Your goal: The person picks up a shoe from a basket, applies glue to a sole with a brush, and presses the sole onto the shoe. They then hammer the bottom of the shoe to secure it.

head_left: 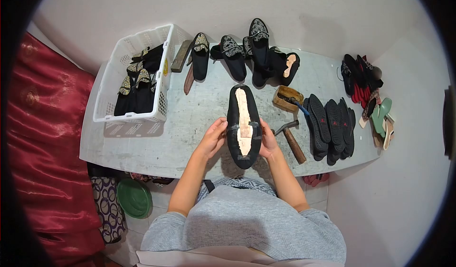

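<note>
Between my two hands is a black shoe upper [234, 146], its underside facing up and a pale insole strip [242, 103] showing down its middle. My left hand [214, 135] grips the left edge, thumb on the near face. On the opposite edge, my right hand [269, 141] closes around the side. The shoe is held above the table, close to my body. A hammer [294, 146] lies just right of my right hand. Beyond it stand stacked black soles [335, 129]. A wooden box [280, 103] with a blue-handled brush [300, 106] sits behind the hammer.
At the left, a white plastic basket [162, 84] holds several patterned black shoes. More black shoes [232, 60] line the back of the table [190, 110], beside a wooden block [180, 56]. Green shoe pieces [380, 115] lie at the right edge. A red curtain [52, 139] hangs at the left.
</note>
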### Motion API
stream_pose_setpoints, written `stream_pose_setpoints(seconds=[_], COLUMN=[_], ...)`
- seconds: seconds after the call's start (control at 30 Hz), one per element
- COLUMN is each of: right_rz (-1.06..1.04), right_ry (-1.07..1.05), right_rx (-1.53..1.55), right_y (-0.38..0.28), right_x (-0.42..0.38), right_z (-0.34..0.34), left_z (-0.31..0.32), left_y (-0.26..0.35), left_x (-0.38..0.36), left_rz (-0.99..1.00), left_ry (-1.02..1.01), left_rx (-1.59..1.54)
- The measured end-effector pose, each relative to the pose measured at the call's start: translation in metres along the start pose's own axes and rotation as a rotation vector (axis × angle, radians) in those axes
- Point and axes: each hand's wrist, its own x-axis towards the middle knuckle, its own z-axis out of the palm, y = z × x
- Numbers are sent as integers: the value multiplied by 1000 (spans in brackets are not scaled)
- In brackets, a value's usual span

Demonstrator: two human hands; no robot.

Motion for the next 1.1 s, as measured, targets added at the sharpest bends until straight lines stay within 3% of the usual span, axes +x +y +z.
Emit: stream_pose_setpoints(seconds=[0.23,0.4,0.57,0.93,1.03,1.1], right_rz=[-66,-72,-41,-108,-149,-415], right_ry=[292,281,109,188,292,320], right_rx=[-562,-774,-1072,-1021,-1178,-1244], right_y=[2,4,-5,6,-4,-5], right_x=[-13,-19,-17,-5,-6,-5], right_z=[9,-21,-29,-41,-26,-14], left_z=[12,3,2,-13,-12,-11], left_y=[-2,-7,-15,-30,-29,-29], left_x=[-10,-15,-15,-1,-1,0], left_rz=[-12,-39,-61,29,77,112], left_ry=[0,-4,39,83,88,73], left_rx=[153,226,148,193,298,378])
